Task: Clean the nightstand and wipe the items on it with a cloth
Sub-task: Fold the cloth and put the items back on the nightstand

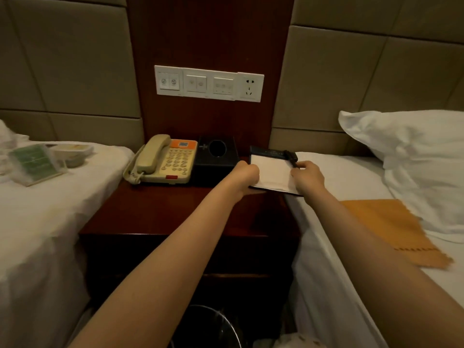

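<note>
A dark wooden nightstand [160, 212] stands between two beds. At its back right lies a black notepad holder with white paper [271, 169]. My left hand [247, 173] grips its left edge. My right hand [307, 175] holds its right edge and pinches a black pen [291, 156] by the holder's pen loop. A beige telephone [165, 160] with an orange panel sits at the back left, and a black tissue box [217, 156] is beside it. An orange cloth [391, 229] lies flat on the right bed, apart from both hands.
A white pillow [411, 151] lies on the right bed. On the left bed are a green-labelled clear box [35, 163] and a small tray [72, 151]. A white switch and socket panel [208, 84] is on the wall. A dark bin [208, 327] stands below the nightstand.
</note>
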`<state>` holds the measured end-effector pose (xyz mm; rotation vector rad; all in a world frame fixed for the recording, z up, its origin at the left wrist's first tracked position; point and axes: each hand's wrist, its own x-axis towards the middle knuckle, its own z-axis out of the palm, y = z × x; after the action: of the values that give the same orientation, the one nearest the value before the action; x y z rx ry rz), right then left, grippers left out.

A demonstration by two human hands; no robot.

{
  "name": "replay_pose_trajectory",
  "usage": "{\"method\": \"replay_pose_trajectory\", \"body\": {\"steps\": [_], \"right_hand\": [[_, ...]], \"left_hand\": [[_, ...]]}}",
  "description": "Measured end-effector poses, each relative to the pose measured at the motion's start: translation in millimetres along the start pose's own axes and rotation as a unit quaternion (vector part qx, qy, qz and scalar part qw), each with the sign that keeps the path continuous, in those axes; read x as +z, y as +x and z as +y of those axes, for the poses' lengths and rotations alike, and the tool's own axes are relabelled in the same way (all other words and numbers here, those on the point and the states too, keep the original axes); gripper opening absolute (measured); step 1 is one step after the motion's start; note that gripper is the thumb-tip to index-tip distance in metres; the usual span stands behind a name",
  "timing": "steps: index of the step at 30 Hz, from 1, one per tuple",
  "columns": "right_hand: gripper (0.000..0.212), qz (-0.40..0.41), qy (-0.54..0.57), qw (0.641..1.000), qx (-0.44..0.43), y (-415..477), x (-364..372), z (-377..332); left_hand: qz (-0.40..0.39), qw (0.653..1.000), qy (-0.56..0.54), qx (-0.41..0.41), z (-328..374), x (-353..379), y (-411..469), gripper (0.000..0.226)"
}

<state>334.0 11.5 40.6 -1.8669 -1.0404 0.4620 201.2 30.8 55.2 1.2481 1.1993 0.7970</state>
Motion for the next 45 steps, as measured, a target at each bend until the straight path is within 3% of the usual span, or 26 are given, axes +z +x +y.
{"method": "replay_pose_trajectory", "body": {"steps": [3,10,13,15,18,24,29,31,35,41,45], "right_hand": [[0.034,-0.003,-0.025,0.999,0.019,19,8,14],[0.031,0.020,-0.108,0.994,-0.011,67,32,17],[0.030,0.018,-0.125,0.992,-0.026,86,45,18],[0.031,0.017,-0.118,0.992,-0.030,94,53,23],[0.031,0.032,-0.088,0.995,-0.033,102,61,28],[0.031,0.010,-0.104,0.992,-0.070,111,75,28],[0.030,-0.016,-0.193,0.974,-0.120,109,82,27],[0.030,-0.020,-0.220,0.967,-0.128,110,83,26],[0.032,-0.042,-0.317,0.936,-0.147,114,88,26],[0.045,-0.062,-0.333,0.924,-0.177,122,95,34],[0.043,-0.061,-0.328,0.920,-0.203,126,99,38]], "left_hand": [[-0.034,0.999,0.012,0.000,-7,6,16,0.025],[-0.055,0.990,0.133,0.012,-23,12,63,0.053],[-0.054,0.971,0.230,0.024,-28,16,78,0.066],[-0.016,0.952,0.300,0.067,-34,16,85,0.061],[0.031,0.911,0.389,0.134,-43,17,90,0.046],[0.082,0.763,0.627,0.136,-46,33,96,0.033],[0.125,0.592,0.771,0.200,-51,30,102,0.026],[0.118,0.546,0.801,0.215,-51,27,104,0.024],[0.101,0.517,0.822,0.218,-55,26,109,0.020],[0.112,0.501,0.833,0.205,-54,29,118,0.018],[0.125,0.506,0.824,0.222,-53,31,118,0.017]]}}
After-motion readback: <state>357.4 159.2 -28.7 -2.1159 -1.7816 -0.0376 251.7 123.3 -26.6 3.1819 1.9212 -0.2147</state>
